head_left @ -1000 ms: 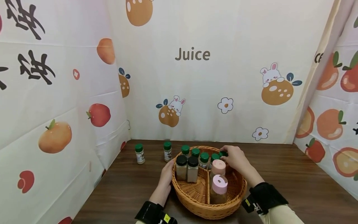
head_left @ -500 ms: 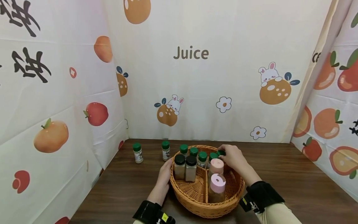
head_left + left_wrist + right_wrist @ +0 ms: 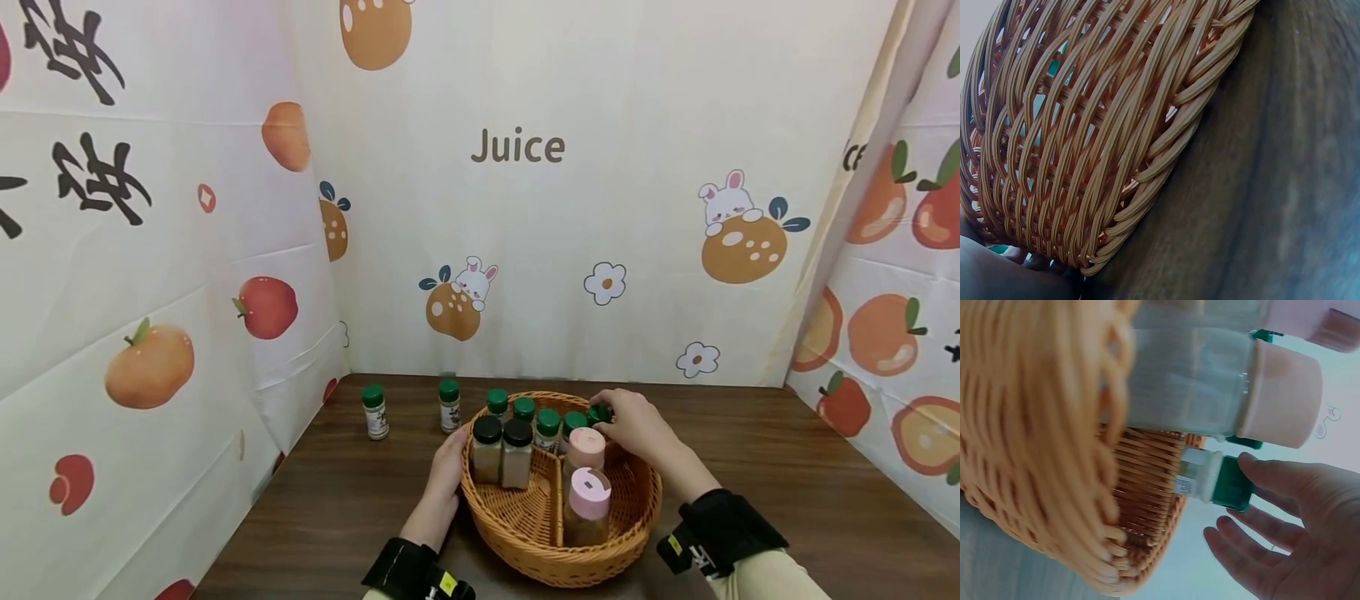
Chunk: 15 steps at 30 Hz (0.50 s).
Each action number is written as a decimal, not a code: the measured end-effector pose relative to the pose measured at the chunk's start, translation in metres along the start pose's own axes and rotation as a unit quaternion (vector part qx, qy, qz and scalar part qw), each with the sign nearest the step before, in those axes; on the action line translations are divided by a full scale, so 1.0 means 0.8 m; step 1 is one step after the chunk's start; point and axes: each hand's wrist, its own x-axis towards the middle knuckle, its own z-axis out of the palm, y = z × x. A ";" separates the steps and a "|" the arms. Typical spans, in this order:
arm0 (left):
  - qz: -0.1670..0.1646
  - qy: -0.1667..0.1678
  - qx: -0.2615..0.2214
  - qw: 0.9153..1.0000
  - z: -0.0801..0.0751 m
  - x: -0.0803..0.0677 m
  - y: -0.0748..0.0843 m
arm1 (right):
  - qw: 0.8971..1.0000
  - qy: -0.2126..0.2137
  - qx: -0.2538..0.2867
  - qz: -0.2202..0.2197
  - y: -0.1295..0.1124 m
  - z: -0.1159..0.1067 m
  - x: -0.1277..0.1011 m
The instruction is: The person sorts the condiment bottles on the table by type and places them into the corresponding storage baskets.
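A round wicker basket (image 3: pixel 558 570) with an inner divider holds several jars. My left hand (image 3: pixel 444 467) grips its left side near the rim; in the left wrist view the woven wall (image 3: pixel 1079 137) hides most of the fingers. At the basket's back right, my right hand (image 3: pixel 633 423) reaches over the rim. Its thumb and forefinger pinch the green cap of a small spice jar (image 3: pixel 1233 482), while the other fingers spread loosely away. This jar stands beside more green-capped spice jars (image 3: pixel 547 423). In front of them are a peach-lidded jar (image 3: pixel 586 446) and a pink-lidded jar (image 3: pixel 589 497).
Two black-capped jars (image 3: pixel 516 460) stand in the basket's left compartment. Outside, two green-capped spice jars, one at the far left (image 3: pixel 375 414) and one nearer the basket (image 3: pixel 449 407), stand upright on the brown wooden table (image 3: pixel 322 517). A printed cloth (image 3: pixel 525 217) hangs behind.
The head view dips left and comes back. More of the green cap shows at my right fingertips, and my right wrist has shifted slightly outward. My left hand and the basket keep their places.
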 end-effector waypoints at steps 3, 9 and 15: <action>0.005 0.002 -0.001 1.000 0.001 0.000 0.000 | 1.000 -0.014 0.005 -0.001 -0.002 -0.007 0.003; 0.012 -0.001 -0.003 1.000 0.001 0.001 0.000 | 0.999 -0.037 0.009 -0.039 -0.008 -0.015 0.010; 0.013 -0.004 -0.001 1.000 -0.001 0.001 -0.001 | 0.993 -0.061 -0.007 -0.097 -0.012 -0.020 0.014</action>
